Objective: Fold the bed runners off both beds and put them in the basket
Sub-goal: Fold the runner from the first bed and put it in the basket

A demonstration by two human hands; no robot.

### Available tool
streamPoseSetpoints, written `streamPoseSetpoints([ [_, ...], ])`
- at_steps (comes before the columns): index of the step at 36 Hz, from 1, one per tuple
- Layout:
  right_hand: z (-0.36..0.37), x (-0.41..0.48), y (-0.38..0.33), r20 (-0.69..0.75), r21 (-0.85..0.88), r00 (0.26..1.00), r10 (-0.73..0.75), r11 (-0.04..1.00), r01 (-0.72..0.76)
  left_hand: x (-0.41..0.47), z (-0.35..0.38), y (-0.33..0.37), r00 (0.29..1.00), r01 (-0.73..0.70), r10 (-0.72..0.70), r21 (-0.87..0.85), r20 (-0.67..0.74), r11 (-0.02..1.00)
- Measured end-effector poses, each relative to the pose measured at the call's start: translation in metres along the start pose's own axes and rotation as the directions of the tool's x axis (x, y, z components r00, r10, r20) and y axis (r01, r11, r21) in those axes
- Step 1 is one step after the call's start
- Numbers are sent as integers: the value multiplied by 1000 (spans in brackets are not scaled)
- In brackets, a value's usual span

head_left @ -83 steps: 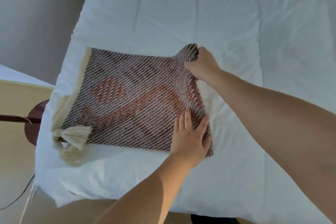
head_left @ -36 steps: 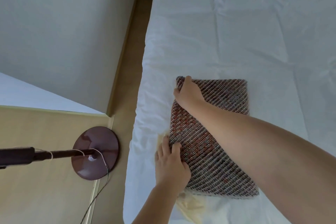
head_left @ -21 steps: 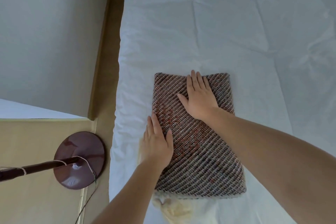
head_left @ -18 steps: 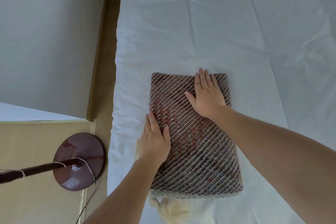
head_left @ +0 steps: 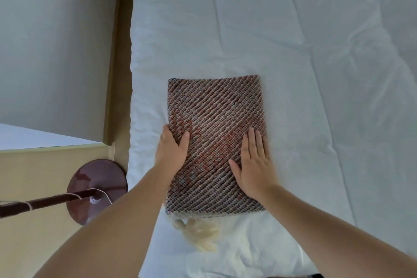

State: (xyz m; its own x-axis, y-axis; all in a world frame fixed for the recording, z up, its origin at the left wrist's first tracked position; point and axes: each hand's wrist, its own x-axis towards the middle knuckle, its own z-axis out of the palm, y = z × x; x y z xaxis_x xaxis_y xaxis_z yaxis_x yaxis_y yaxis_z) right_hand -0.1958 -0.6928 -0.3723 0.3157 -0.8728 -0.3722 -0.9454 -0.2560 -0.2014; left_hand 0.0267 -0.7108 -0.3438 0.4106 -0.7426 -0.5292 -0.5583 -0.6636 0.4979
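A woven red-brown bed runner (head_left: pixel 214 108) lies folded into a thick rectangle on the white bed (head_left: pixel 293 40), near its left side. Cream tassels (head_left: pixel 200 235) stick out from under its near end. My left hand (head_left: pixel 171 153) clasps the runner's left edge, thumb on top and fingers down along the side. My right hand (head_left: pixel 255 165) rests flat on the runner's right part, fingers straight. No basket is in view.
A floor lamp's dark round base (head_left: pixel 97 187) and pole (head_left: pixel 40 203) stand on the floor just left of the bed. A narrow floor strip (head_left: pixel 121 52) runs between bed and grey wall. A white surface (head_left: pixel 33 135) shows at far left.
The runner went from a half-open spread to a compact folded rectangle. My right hand slid from its far end to its near right part, and my left hand moved onto the left edge.
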Motion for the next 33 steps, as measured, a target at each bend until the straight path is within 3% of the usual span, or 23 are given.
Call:
streamPoseSetpoints([
  [3, -2, -7, 6, -41, 224, 989, 139, 966, -126, 3, 1, -1, 999, 34, -33, -74, 11, 997],
  [7, -20, 11, 20, 3, 616, 934, 356, 736, -282, 9, -2, -1, 994, 108, -103, -228, 32, 968],
  [11, -35, 28, 29, 196, 763, 900, 389, 517, -389, 10, -8, -2, 978, 190, -149, -326, 146, 926],
  [14, -46, 31, 32, 300, 821, 901, 312, 396, -411, 3, -14, 7, 983, 155, -105, -367, 154, 917],
  [17, -65, 28, 28, 271, 841, 922, 275, 398, -366, -11, -23, 25, 998, 29, -12, -302, 59, 953],
  [23, -130, -8, 23, 122, 823, 941, 315, 497, -273, -60, -51, 75, 991, -130, 124, -248, -42, 960],
  [33, -280, -136, 87, -116, 842, 858, 500, 508, -183, -184, -82, 219, 916, -391, 399, -314, -41, 865],
])
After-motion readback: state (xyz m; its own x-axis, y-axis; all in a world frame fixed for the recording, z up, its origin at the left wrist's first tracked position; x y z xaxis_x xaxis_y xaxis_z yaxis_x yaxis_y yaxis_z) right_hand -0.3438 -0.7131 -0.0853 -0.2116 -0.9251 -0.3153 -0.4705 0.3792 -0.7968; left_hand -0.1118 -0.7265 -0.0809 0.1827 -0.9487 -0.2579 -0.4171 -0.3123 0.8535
